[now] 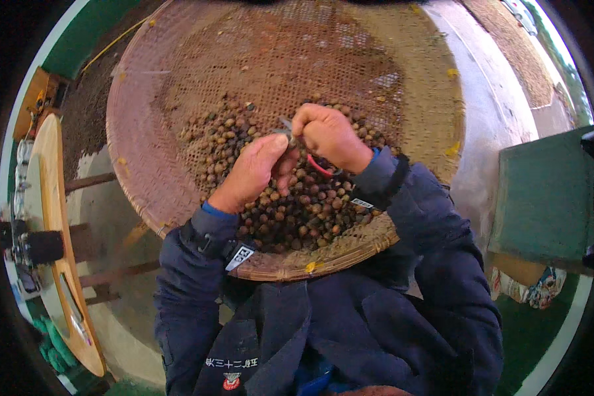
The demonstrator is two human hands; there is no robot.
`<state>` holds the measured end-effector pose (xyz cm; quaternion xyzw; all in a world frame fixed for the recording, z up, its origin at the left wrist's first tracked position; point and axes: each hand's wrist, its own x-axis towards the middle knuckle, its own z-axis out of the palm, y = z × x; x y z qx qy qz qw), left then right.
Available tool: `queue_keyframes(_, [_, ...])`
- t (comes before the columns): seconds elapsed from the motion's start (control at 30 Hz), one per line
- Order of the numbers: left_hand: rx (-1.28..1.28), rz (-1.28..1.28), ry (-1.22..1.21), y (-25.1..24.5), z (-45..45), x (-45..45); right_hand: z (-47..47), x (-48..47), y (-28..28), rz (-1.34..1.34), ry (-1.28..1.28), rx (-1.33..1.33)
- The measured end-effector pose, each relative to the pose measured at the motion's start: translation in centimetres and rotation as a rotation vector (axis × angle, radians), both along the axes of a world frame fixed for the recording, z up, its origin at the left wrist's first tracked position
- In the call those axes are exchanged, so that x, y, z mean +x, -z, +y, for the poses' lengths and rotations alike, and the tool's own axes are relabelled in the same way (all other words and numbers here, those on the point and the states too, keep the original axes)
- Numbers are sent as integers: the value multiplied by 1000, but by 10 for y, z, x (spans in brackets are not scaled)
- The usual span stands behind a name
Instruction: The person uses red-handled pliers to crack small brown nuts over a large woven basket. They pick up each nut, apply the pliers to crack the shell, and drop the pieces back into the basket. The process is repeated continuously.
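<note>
A large round woven bamboo tray (277, 64) lies before me. A heap of small round brown fruits or nuts (302, 230) covers its near half. My right hand (329, 136) is closed around scissors with a red handle (319, 166); their grey blades (285, 123) point toward my left thumb. Over the heap, my left hand (255, 171) pinches a small piece (292, 142), seemingly one of the fruits, between thumb and fingers at the blades. Most of that piece is hidden by the fingers. Both hands meet near the tray's middle.
At the left stands a wooden-edged table (54, 198) with a black device (42, 247) on it. A dark green panel (544, 198) rises at the right. Bags (527, 287) sit below it. Pale concrete (480, 99) runs along the tray's right side.
</note>
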<state>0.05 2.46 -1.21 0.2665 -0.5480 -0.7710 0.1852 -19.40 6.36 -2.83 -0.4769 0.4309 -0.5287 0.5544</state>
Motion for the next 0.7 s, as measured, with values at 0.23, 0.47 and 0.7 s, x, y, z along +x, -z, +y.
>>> queue_keyframes(0.23, [350,132,49,-8,-6,-2,1,-4,-5,-383,-156,314])
queue_keyframes(0.47, [191,79,-55,-4,-4,-2,2,-3,-16,-199,-150,265])
queue_keyframes(0.7, [91,67,-31,0,-8,-3,5,-2,-16,-25,-131,90])
